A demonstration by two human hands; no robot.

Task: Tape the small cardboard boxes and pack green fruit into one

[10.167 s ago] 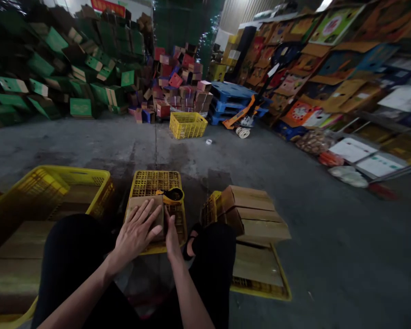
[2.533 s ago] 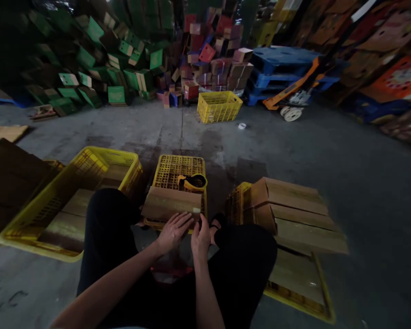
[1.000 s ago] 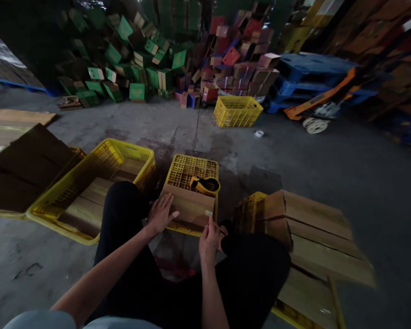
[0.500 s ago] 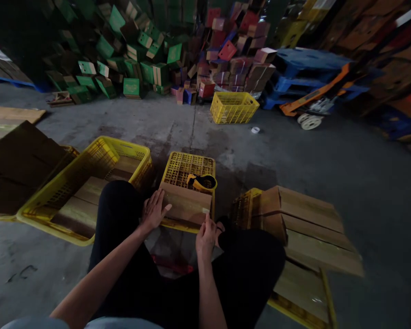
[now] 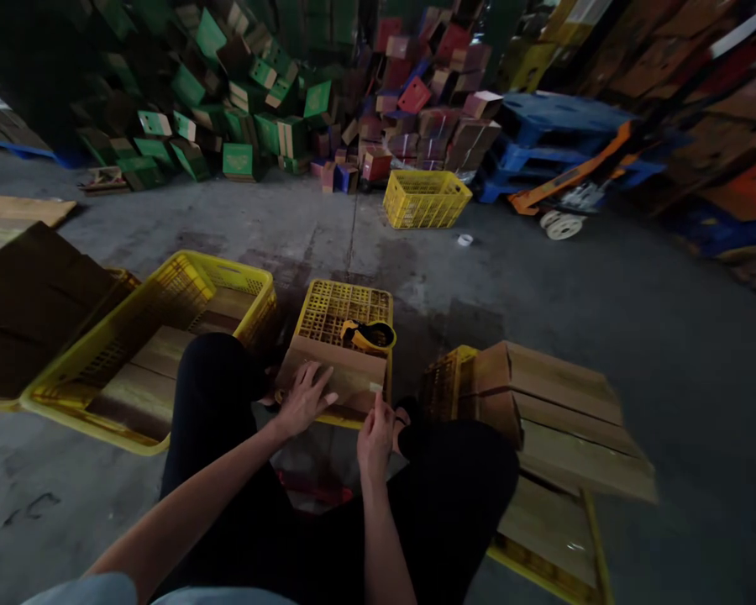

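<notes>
A flattish brown cardboard box (image 5: 353,370) lies on an upturned yellow crate (image 5: 346,294) between my knees. My left hand (image 5: 303,403) rests on the box's left part with its fingers spread. At the near right corner is my right hand (image 5: 375,433), its fingers curled together and the index fingertip by a small pale strip (image 5: 376,387) on the cardboard. Whatever the curled fingers hold, if anything, is hidden. Just behind the box, a yellow and black tape dispenser (image 5: 371,336) lies on the crate's grid.
On my left stands a yellow crate (image 5: 227,273) with cardboard boxes inside. Stacked cardboard boxes (image 5: 560,382) sit on crates to my right. Farther off are another yellow crate (image 5: 425,202), a white roll (image 5: 464,240), an orange pallet jack (image 5: 573,172) and piled green boxes (image 5: 239,160).
My left hand has slid right, from the box's left edge onto its top, fingers now spread wider. My right hand stays at the right corner. The view has shifted slightly.
</notes>
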